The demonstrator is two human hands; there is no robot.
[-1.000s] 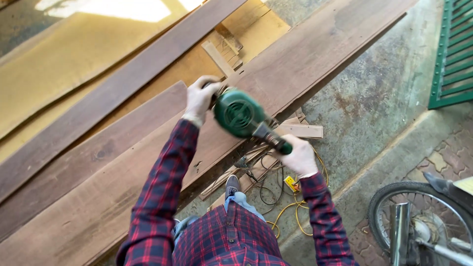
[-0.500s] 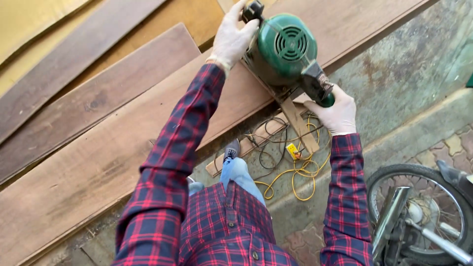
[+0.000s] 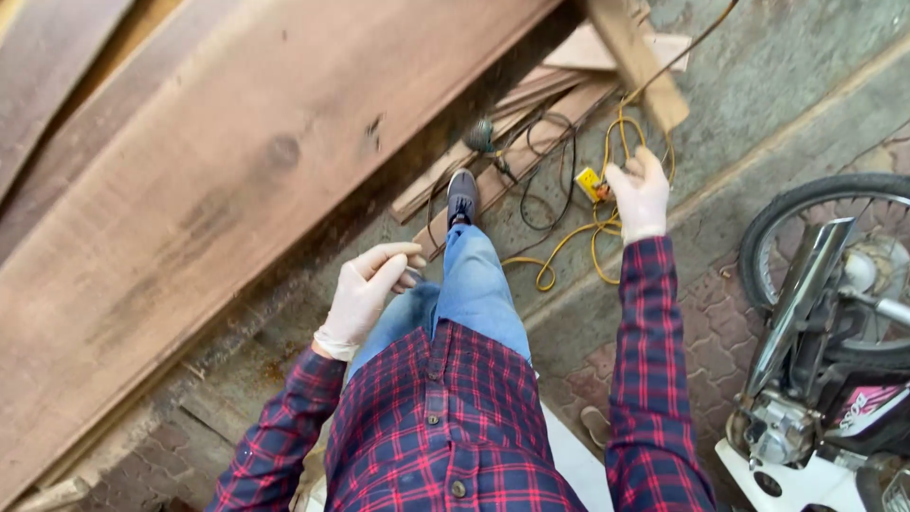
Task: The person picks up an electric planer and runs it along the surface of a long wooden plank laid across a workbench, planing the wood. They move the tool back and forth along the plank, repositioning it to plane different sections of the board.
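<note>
The right hand [image 3: 638,194], in a pale glove, hangs half curled and holds nothing, just above the yellow cable [image 3: 569,239] that loops over the concrete floor [image 3: 758,104] near a yellow plug block [image 3: 590,182]. The left hand [image 3: 365,289] is loosely bent, empty, beside the jeans leg [image 3: 479,284]. A broad wooden plank [image 3: 237,152] lies left; a motorbike [image 3: 834,332] stands right.

Concrete floor [image 3: 758,104], brick paving [image 3: 701,313], wood planks [image 3: 237,171] left, motorcycle [image 3: 834,332] right.
</note>
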